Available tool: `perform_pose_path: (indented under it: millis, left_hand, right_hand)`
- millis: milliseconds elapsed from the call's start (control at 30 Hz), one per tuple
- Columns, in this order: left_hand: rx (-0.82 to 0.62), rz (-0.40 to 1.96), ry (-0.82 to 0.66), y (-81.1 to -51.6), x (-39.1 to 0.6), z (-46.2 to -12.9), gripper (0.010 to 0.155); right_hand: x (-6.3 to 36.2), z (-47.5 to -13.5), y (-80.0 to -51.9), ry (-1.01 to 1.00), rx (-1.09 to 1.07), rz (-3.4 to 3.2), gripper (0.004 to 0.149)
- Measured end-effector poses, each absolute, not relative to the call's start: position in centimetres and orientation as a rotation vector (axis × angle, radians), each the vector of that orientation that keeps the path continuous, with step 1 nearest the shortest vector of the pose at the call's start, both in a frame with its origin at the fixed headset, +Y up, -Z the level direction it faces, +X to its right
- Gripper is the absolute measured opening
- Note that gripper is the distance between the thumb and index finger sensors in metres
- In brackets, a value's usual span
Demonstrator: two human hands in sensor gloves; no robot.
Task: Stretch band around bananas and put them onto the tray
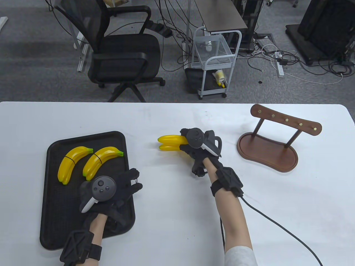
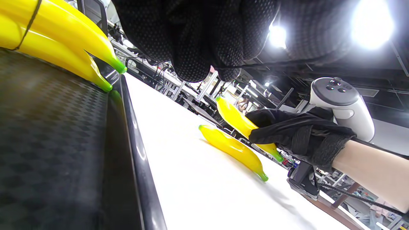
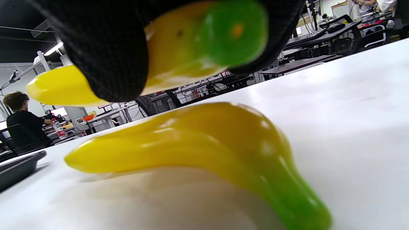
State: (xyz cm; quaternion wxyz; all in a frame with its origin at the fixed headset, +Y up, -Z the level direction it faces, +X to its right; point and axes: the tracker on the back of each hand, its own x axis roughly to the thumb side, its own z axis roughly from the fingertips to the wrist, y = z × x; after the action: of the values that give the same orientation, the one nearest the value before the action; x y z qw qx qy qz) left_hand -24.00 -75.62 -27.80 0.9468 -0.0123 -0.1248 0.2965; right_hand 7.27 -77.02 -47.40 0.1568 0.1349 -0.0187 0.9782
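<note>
Lying on the left of the white table [image 1: 177, 221], a black tray [image 1: 52, 210] holds two banded bundles of yellow toy bananas. The left bundle [image 1: 72, 163] and the right bundle [image 1: 100, 162] lie side by side on the tray's far half, green tips pointing far-right, each circled near its middle by a thin dark band [image 1: 97, 158]. The left wrist view shows the band [image 2: 30, 24] crossing a pair of bananas above the tray's patterned floor.

The left hand [image 1: 111, 191] hovers over the tray's near-right part, its gloved fingers [image 1: 133, 177] spread and relaxed, holding nothing; whether it touches the tray cannot be told.

Near the table's middle, the right hand [image 1: 198, 151] has its fingers curled around one loose banana [image 2: 244, 126], lifted above the tabletop. A second loose banana [image 2: 233, 148] lies on the table directly beneath it. The right wrist view shows the held banana [image 3: 191, 41] wrapped by the glove and the lying one [image 3: 204, 150] on the white surface below. From above the two appear stacked, pointing left.

To the right stands a brown wooden stand [image 1: 273, 141] with a curved top bar and an oval base. Beyond the table's far edge are grey carpet, a black office chair [image 1: 122, 52], a white wire cart [image 1: 215, 58] and loose cables.
</note>
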Motion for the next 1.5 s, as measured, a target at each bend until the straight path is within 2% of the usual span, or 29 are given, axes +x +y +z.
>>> perform_pose_path:
  millis: [1067,1500]
  left_hand:
    - [-0.030,0.603,-0.265,-75.7,-23.7,-27.9,0.062]
    - [-0.033,0.617,-0.266,-75.8,-23.7,-27.9,0.062]
  right_hand:
    - [7.2,-48.3,-79.8,0.173,0.328,2.808,0.076]
    - [6.4,-48.0,-79.6,0.119,0.356,2.896,0.070]
